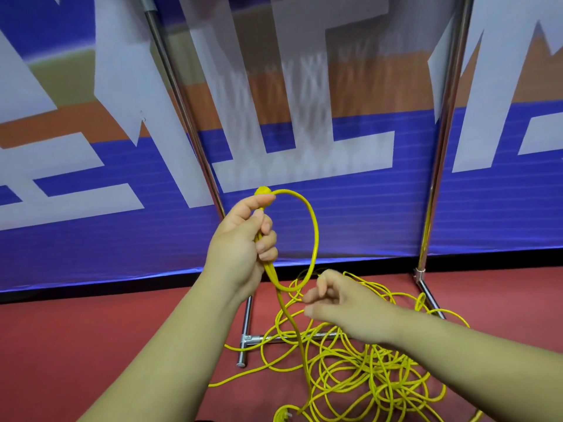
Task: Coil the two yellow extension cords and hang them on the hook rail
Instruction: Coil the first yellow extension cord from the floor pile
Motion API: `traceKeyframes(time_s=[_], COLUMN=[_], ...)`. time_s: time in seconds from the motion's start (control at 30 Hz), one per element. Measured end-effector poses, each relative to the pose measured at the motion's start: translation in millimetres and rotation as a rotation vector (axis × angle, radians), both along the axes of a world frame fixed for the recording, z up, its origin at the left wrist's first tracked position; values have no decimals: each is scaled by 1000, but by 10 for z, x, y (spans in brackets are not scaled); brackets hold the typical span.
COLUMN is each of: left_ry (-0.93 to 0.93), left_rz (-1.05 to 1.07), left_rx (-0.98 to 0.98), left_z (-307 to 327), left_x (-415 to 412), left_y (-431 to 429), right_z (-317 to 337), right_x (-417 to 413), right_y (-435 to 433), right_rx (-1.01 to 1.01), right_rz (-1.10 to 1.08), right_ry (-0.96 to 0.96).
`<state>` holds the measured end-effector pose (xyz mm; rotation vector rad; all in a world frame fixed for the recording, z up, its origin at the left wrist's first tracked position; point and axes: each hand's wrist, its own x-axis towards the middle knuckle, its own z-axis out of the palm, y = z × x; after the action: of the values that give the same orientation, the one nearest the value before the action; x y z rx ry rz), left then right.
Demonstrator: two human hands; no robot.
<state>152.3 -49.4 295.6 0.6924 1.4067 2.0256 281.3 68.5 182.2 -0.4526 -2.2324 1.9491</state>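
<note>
Head view: L hand [243, 239] grips one loop of yellow cord [315, 239], R hand [341, 303] free beside it.

L hand is raised in front of the blue-and-white banner [350, 214], fingers curled tight round the cord w/ its plug end [261, 190] sticking out above the thumb. One round loop hangs to the right of the fist and closes back into the grip, and a strand drops from there to the floor. R hand is lower, just beside the loop's bottom, blurred. Its fingers are loosely curled w/ nothing seen in them, and contact w/ the cord can't be told. The rest of the cord lies in a loose yellow tangle [365, 370] on the red floor [91, 345], draped over the chrome rack's base bar [243, 339] and between its two uprights. The two cords can't be told apart in the pile.
</note>
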Motion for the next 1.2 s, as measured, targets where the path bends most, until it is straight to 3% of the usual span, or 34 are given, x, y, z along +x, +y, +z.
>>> traceKeyframes(time_s=[0.4,0.57,0.7,0.83,1.2], left_ry=[-123,-154,-138,8,390], left_rz=[45,99,73,-38,-232], left_rx=[51,70,22,-123,-359], left_z=[50,95,38,-18,-61], left_x=[-215,-402,-490,-458,-222], left_y=[-231,-391,-462,-457,-319], right_z=[-131,23,77,243,721], right_x=[-155,-65,-35,-21,247], right_y=[-72,157,349,541,727], right_rx=[-77,-27,-13,-237,-184], right_rz=[302,453,229,-20,-157], right_ry=[-31,-149,-132,-12,90])
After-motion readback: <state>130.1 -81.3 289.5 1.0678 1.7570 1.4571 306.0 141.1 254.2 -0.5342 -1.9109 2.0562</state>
